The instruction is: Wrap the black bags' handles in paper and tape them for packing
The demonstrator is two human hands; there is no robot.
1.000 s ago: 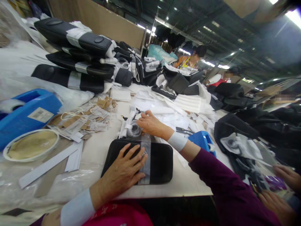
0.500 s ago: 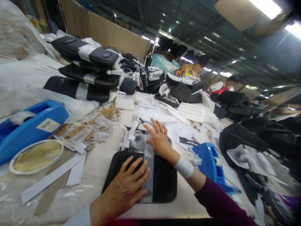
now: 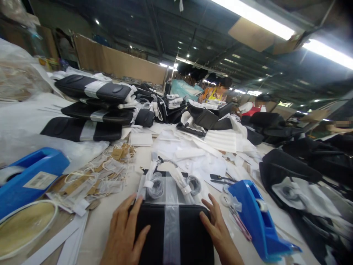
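Observation:
A black bag [image 3: 191, 232] lies flat in front of me, a clear plastic strip [image 3: 171, 221] running down its middle. Its wrapped handles [image 3: 180, 176] and coiled clear-wrapped parts [image 3: 156, 186] stretch out beyond the far edge. My left hand [image 3: 125, 230] rests along the bag's left side, fingers apart, thumb over the black surface. At the right side, my right hand [image 3: 216, 228] touches the bag near its upper corner, its fingers also spread.
Blue tape dispensers stand at right [image 3: 259, 221] and left [image 3: 33, 184]. Paper tags [image 3: 93, 176] with strings, scissors [image 3: 239, 222] and white sheets [image 3: 198, 158] lie around. Black bags [image 3: 92, 88] are stacked at back left, with more [image 3: 300, 162] at right. Two people work beyond the table.
Both hands have moved off the plastic strip to opposite sides of the bag. My right hand has come back from the handles. The view has tilted up, so the bag sits lower.

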